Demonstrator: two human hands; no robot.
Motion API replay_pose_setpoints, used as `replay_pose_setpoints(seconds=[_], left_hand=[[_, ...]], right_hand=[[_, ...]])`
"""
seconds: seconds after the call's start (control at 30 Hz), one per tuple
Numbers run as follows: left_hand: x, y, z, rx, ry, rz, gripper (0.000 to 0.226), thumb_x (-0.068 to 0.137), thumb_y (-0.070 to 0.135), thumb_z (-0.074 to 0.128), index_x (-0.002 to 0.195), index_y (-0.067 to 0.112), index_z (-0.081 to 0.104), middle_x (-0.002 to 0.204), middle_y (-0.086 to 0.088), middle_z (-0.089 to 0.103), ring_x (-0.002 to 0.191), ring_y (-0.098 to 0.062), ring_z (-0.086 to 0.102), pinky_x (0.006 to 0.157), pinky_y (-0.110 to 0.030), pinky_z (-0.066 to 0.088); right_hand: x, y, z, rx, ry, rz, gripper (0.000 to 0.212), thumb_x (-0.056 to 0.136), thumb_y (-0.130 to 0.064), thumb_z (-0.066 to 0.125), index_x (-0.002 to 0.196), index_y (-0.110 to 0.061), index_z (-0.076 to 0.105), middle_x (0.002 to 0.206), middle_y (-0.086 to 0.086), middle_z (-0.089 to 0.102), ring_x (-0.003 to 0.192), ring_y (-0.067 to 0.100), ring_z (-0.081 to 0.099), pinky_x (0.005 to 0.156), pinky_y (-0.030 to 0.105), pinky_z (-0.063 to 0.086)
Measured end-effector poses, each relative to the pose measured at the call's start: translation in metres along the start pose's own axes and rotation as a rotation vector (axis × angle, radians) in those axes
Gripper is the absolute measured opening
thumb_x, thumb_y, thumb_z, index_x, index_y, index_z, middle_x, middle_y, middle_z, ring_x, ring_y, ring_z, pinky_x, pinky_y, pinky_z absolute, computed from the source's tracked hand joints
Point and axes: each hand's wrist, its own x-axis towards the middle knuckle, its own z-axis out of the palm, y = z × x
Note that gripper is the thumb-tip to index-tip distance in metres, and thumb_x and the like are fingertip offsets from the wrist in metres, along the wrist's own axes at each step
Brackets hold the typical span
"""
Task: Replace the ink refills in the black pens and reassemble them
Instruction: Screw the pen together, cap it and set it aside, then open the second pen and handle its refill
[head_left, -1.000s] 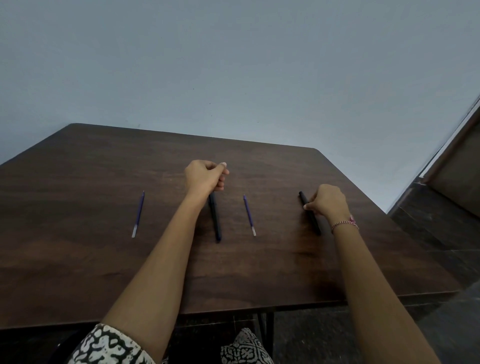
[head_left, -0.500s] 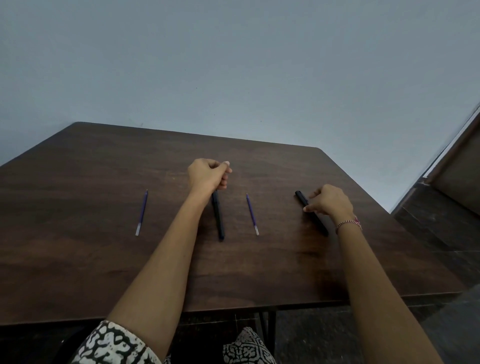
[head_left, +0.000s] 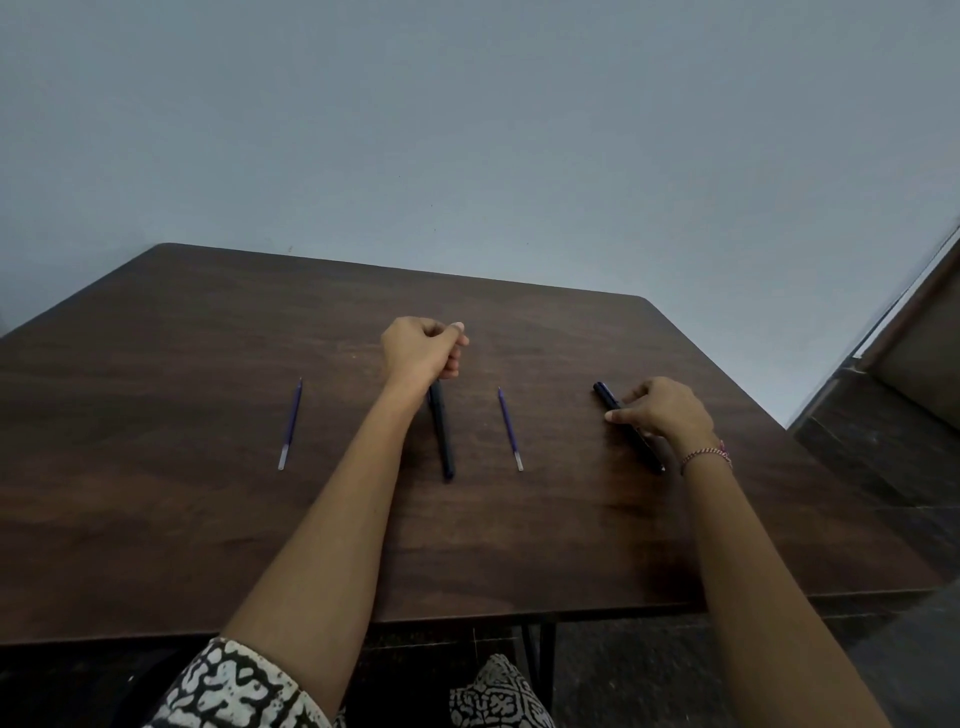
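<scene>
1. The left hand (head_left: 421, 353) curls round the far end of 1 slim black plastic pen (head_left: 442, 441), whose near end rests on the dark brown wooden table (head_left: 156, 519).
2. The right hand (head_left: 662, 413) pinches the 2nd black pen (head_left: 604, 395) by its barrel, low on the table.
3. It is probably best to open 1 pen at a time, clear of the thin purple left refill (head_left: 290, 426) and the middle refill (head_left: 510, 428).

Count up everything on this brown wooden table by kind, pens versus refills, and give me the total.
Slim black pens: 2
Thin purple ink refills: 2
Total: 4
</scene>
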Motion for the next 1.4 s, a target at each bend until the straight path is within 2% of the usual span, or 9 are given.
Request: replay_pose_setpoints(seconds=[0.13, 0.27, 0.4, 0.47, 0.67, 0.73, 1.0, 1.2, 1.4], left_hand=[[0.001, 0.001, 0.000, 0.008, 0.003, -0.003, 0.024, 0.088, 0.018, 0.064, 0.065, 0.015, 0.068, 0.058, -0.001, 0.064, 0.048, -0.007, 0.059, 0.045, -0.017, 0.049], [0.000, 0.001, 0.001, 0.026, 0.012, 0.000, 0.024, 0.088, 0.018, 0.064, 0.064, 0.016, 0.068, 0.060, -0.001, 0.065, 0.049, -0.007, 0.060, 0.044, -0.016, 0.049], [-0.001, 0.002, 0.000, 0.045, 0.039, 0.010, 0.020, 0.089, 0.019, 0.063, 0.071, 0.013, 0.070, 0.062, -0.001, 0.065, 0.051, -0.007, 0.061, 0.047, -0.018, 0.051], [-0.001, 0.003, -0.001, 0.087, 0.071, 0.031, 0.018, 0.089, 0.021, 0.063, 0.080, 0.009, 0.072, 0.062, -0.001, 0.065, 0.052, -0.008, 0.062, 0.052, -0.022, 0.055], [0.001, 0.003, -0.006, 0.311, 0.187, 0.129, 0.021, 0.088, 0.028, 0.062, 0.082, 0.011, 0.072, 0.074, -0.007, 0.072, 0.073, -0.021, 0.070, 0.075, -0.034, 0.058], [0.001, 0.003, -0.007, 0.401, 0.227, 0.148, 0.022, 0.088, 0.030, 0.061, 0.088, 0.012, 0.073, 0.079, -0.005, 0.073, 0.077, -0.020, 0.069, 0.074, -0.030, 0.056], [0.004, -0.003, -0.012, 0.651, 0.307, 0.118, 0.017, 0.086, 0.029, 0.062, 0.088, 0.015, 0.072, 0.090, -0.007, 0.072, 0.086, -0.024, 0.067, 0.077, -0.032, 0.054], [0.006, -0.007, -0.015, 0.680, 0.301, 0.070, 0.018, 0.086, 0.029, 0.061, 0.088, 0.015, 0.072, 0.091, -0.007, 0.072, 0.090, -0.025, 0.066, 0.071, -0.031, 0.050], [0.005, -0.010, -0.015, 0.671, 0.270, 0.039, 0.017, 0.087, 0.029, 0.062, 0.088, 0.016, 0.072, 0.092, -0.004, 0.071, 0.089, -0.022, 0.066, 0.064, -0.028, 0.046]], right_hand=[[0.002, -0.001, 0.001, 0.007, -0.005, -0.023, 0.034, 0.077, -0.037, 0.074, 0.098, -0.014, 0.064, 0.101, 0.008, 0.066, 0.091, 0.024, 0.063, 0.071, 0.029, 0.047], [0.003, 0.000, 0.001, -0.007, 0.017, -0.032, 0.037, 0.078, -0.041, 0.071, 0.096, -0.010, 0.065, 0.100, 0.011, 0.068, 0.092, 0.026, 0.064, 0.080, 0.036, 0.054], [-0.001, 0.000, -0.004, -0.017, 0.164, -0.031, 0.041, 0.076, -0.053, 0.067, 0.094, -0.017, 0.067, 0.099, 0.007, 0.069, 0.097, 0.026, 0.063, 0.076, 0.032, 0.049], [-0.004, -0.004, -0.006, 0.082, 0.268, -0.079, 0.041, 0.077, -0.058, 0.063, 0.097, -0.022, 0.067, 0.098, 0.006, 0.070, 0.099, 0.025, 0.061, 0.077, 0.033, 0.048], [-0.012, -0.050, 0.001, 0.332, 0.410, -0.286, 0.038, 0.082, -0.061, 0.054, 0.093, -0.026, 0.065, 0.077, -0.001, 0.071, 0.079, 0.016, 0.062, 0.061, 0.026, 0.040], [-0.015, -0.071, 0.009, 0.372, 0.385, -0.353, 0.037, 0.082, -0.058, 0.055, 0.093, -0.024, 0.066, 0.072, -0.003, 0.069, 0.076, 0.015, 0.061, 0.059, 0.025, 0.040], [-0.022, -0.141, 0.062, 0.362, 0.112, -0.522, 0.018, 0.081, -0.033, 0.070, 0.093, -0.019, 0.068, 0.096, 0.008, 0.072, 0.082, 0.018, 0.067, 0.079, 0.028, 0.052], [-0.023, -0.148, 0.090, 0.217, 0.037, -0.566, 0.027, 0.073, -0.035, 0.075, 0.093, -0.019, 0.065, 0.082, 0.005, 0.065, 0.079, 0.019, 0.060, 0.069, 0.024, 0.042], [-0.026, -0.152, 0.100, 0.161, 0.018, -0.575, 0.034, 0.069, -0.030, 0.077, 0.099, -0.018, 0.063, 0.097, 0.007, 0.068, 0.095, 0.024, 0.063, 0.068, 0.024, 0.043]])
